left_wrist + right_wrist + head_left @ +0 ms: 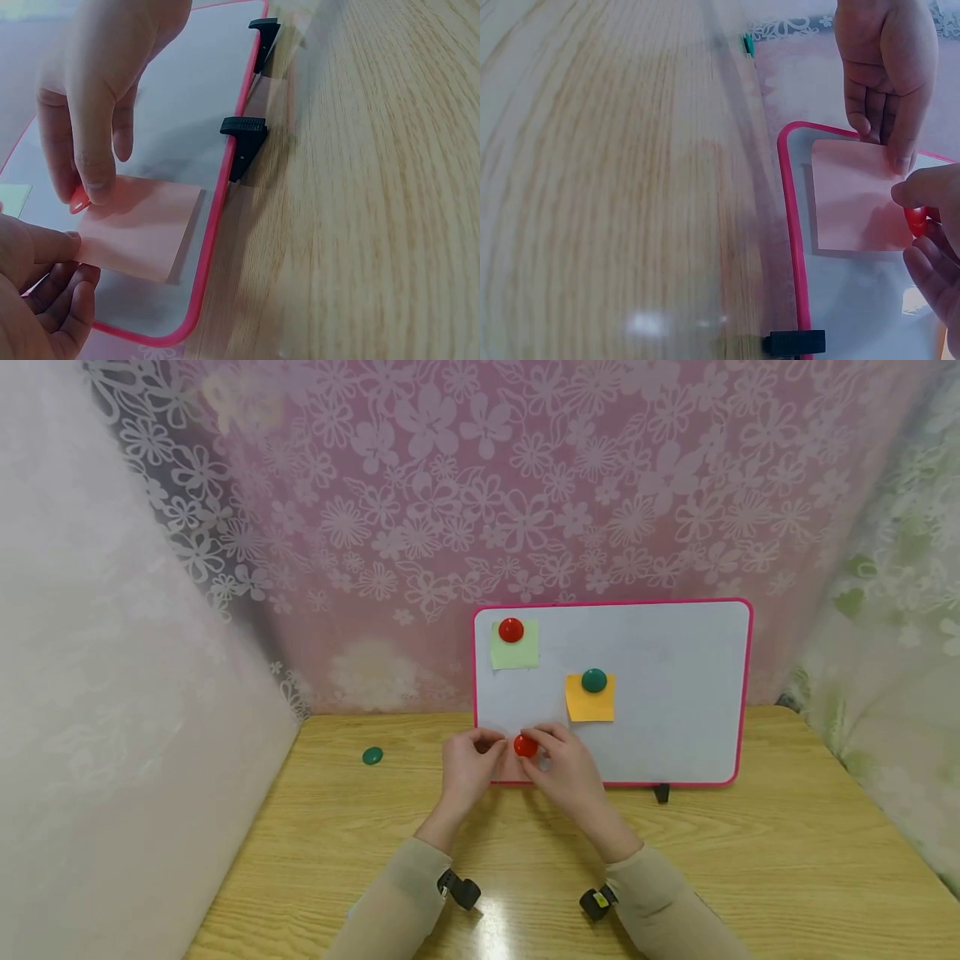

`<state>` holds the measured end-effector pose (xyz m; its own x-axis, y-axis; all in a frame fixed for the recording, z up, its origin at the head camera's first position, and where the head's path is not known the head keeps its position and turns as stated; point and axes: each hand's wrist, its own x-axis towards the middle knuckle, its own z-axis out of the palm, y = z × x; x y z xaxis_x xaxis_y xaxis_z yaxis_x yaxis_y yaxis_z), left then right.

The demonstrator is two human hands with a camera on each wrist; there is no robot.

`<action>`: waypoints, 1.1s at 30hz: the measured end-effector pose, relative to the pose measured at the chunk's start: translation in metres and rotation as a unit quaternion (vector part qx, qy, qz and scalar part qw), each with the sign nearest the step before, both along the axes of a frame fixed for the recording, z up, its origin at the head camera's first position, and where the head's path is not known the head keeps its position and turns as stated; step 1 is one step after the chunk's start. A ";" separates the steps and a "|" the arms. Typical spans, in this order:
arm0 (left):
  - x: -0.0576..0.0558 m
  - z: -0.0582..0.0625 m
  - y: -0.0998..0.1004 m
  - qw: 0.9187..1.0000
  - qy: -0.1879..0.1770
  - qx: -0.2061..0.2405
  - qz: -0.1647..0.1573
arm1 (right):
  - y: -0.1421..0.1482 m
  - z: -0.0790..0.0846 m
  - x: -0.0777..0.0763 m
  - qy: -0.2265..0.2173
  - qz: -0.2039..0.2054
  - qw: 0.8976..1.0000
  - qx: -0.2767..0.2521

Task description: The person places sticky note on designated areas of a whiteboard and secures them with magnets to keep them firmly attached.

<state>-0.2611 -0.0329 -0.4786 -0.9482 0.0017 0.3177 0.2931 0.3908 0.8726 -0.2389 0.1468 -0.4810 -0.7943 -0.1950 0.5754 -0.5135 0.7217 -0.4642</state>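
A white whiteboard (675, 718) with a pink frame stands tilted on the table. At its lower left corner, my left hand (467, 768) pinches the edge of a pink sticky note (142, 229) between thumb and fingers. The note lies against the board. My right hand (568, 774) holds a round red magnet (525, 745) by its rim, at the note's upper edge; the right wrist view also shows this magnet (915, 220) between thumb and fingers. Whether the magnet touches the note I cannot tell.
Higher on the board, a red magnet (511, 630) sits over a green sticky note (525, 656), and a green magnet (594, 680) over an orange note (591, 708). Another green magnet (372, 756) lies on the table, left of the board. Black feet (246, 146) support the board's lower edge.
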 end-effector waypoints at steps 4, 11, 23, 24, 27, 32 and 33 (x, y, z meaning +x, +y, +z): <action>0.000 0.000 0.001 1.000 0.000 0.001 0.002 | 0.000 0.000 0.000 0.013 0.004 1.000 -0.001; 0.000 0.002 0.003 1.000 -0.006 -0.001 0.011 | 0.001 -0.002 -0.003 0.037 0.007 0.999 0.002; -0.001 0.001 0.005 1.000 -0.005 -0.003 0.027 | -0.002 -0.006 -0.009 0.047 -0.015 0.999 0.021; -0.001 0.001 0.005 1.000 -0.002 -0.003 0.028 | -0.002 -0.007 -0.009 0.046 -0.015 0.999 0.022; -0.002 -0.001 0.005 1.000 0.006 -0.010 0.028 | -0.003 -0.007 -0.009 0.047 -0.014 0.999 0.020; -0.003 -0.004 0.005 0.999 0.027 -0.032 0.031 | -0.006 -0.007 -0.010 0.050 -0.009 0.999 0.014; -0.003 -0.004 0.005 0.998 0.030 -0.035 0.031 | -0.006 -0.007 -0.010 0.050 -0.010 0.999 0.013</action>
